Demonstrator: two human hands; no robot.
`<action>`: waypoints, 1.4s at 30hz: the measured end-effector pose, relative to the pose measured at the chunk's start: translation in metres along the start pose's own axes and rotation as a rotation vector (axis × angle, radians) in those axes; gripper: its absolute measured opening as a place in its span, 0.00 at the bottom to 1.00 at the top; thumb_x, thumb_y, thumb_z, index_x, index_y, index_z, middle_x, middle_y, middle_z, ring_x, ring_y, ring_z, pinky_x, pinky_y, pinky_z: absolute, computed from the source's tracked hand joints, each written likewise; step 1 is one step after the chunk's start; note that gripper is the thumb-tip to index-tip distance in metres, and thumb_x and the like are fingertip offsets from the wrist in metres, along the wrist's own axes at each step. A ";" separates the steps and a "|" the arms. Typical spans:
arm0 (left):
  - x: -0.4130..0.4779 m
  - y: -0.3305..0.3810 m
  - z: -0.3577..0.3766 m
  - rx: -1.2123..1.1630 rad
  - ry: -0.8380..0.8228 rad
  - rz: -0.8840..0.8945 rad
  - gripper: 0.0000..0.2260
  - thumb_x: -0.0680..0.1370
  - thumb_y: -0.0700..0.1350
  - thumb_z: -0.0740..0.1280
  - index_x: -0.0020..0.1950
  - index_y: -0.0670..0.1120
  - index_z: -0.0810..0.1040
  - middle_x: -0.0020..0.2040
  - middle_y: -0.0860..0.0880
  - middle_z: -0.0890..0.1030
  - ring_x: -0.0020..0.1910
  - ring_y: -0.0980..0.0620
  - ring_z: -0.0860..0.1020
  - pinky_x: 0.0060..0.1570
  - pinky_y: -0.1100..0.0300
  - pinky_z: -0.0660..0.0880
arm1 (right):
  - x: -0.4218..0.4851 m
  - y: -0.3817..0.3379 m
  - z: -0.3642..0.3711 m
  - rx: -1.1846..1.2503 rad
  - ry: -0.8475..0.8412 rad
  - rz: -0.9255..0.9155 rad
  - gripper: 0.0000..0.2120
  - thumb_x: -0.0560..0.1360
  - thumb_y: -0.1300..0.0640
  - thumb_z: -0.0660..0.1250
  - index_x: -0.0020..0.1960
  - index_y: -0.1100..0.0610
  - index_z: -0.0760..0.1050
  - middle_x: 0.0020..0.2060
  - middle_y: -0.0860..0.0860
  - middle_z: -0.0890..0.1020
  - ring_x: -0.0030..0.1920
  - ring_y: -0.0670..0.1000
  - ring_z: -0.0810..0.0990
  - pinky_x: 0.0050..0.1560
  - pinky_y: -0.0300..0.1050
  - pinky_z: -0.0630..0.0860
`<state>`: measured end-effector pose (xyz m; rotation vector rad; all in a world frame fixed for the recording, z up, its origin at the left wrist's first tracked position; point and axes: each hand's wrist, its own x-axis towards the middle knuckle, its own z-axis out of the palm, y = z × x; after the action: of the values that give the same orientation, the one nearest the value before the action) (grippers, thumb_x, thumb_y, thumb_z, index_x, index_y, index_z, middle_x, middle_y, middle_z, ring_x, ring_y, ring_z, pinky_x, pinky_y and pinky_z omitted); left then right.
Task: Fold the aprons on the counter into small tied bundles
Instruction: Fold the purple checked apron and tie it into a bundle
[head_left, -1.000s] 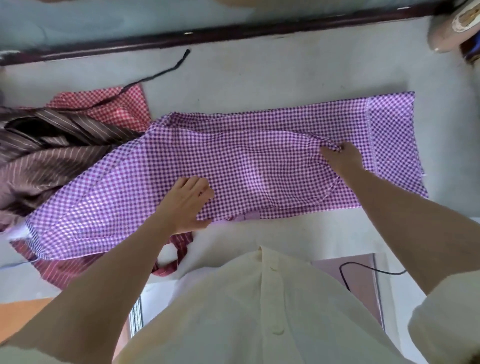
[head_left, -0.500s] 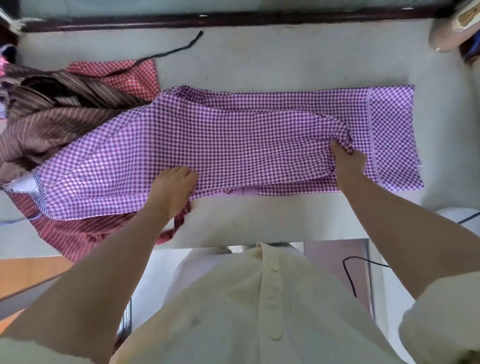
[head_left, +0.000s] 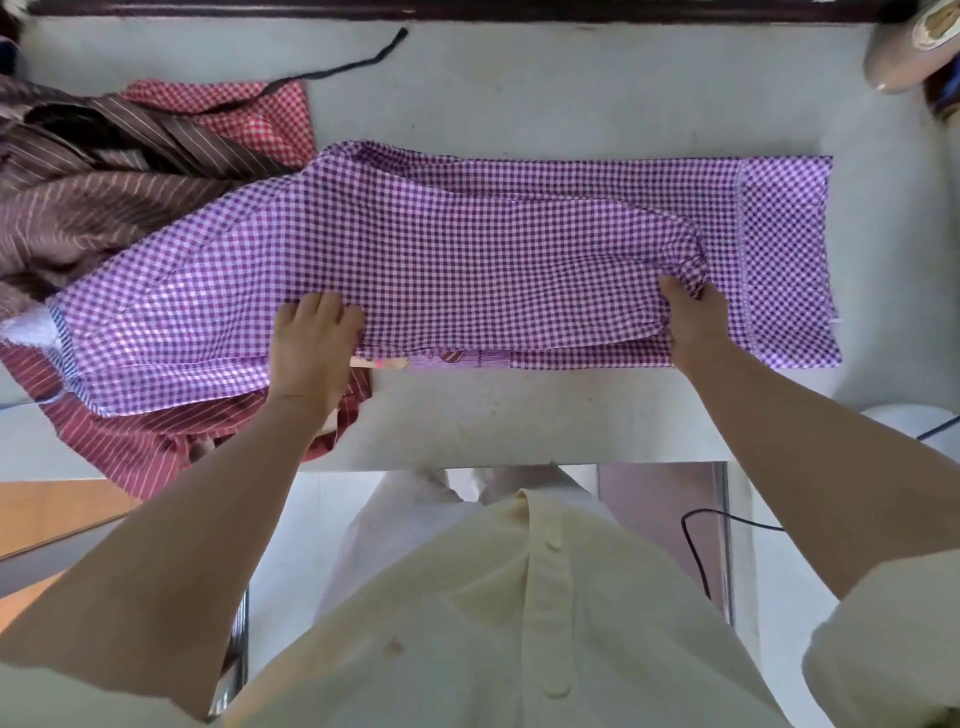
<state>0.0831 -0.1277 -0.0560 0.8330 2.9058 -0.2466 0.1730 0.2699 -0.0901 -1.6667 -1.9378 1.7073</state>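
Fingers (head_left: 675, 293) of my right hand (head_left: 696, 322) pinch the folded flap of the purple checked apron (head_left: 467, 249), my left hand (head_left: 311, 343) presses flat beside them, and the cloth runs lengthwise between both across the counter (head_left: 519, 104).

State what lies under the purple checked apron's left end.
Beneath the apron, a red striped cloth shows at the near left corner and a brown striped cloth at the far left edge. Their covered parts cannot be seen.
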 end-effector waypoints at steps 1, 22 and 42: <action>0.002 -0.002 -0.003 0.004 0.017 -0.038 0.09 0.71 0.36 0.70 0.49 0.43 0.74 0.43 0.44 0.75 0.44 0.43 0.73 0.50 0.46 0.72 | 0.000 -0.003 0.001 -0.010 0.023 -0.042 0.26 0.77 0.51 0.67 0.72 0.57 0.67 0.65 0.52 0.73 0.61 0.53 0.73 0.65 0.49 0.71; 0.031 -0.006 0.022 -0.043 -0.104 0.016 0.37 0.75 0.70 0.43 0.79 0.53 0.45 0.80 0.43 0.43 0.78 0.40 0.42 0.72 0.35 0.39 | -0.061 -0.005 0.144 -1.206 -0.398 -0.824 0.32 0.83 0.44 0.52 0.80 0.51 0.40 0.79 0.55 0.39 0.79 0.56 0.39 0.76 0.57 0.41; 0.020 -0.035 0.033 -0.349 0.097 -0.011 0.21 0.79 0.55 0.55 0.67 0.46 0.72 0.65 0.42 0.70 0.63 0.43 0.67 0.65 0.39 0.66 | -0.111 0.007 0.182 -0.879 -0.171 -0.907 0.21 0.75 0.61 0.65 0.67 0.60 0.70 0.65 0.58 0.72 0.62 0.55 0.72 0.64 0.53 0.70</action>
<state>0.0494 -0.1529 -0.0869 0.7873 2.9132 0.3012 0.1060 0.0682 -0.1032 -0.4373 -3.0559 0.6845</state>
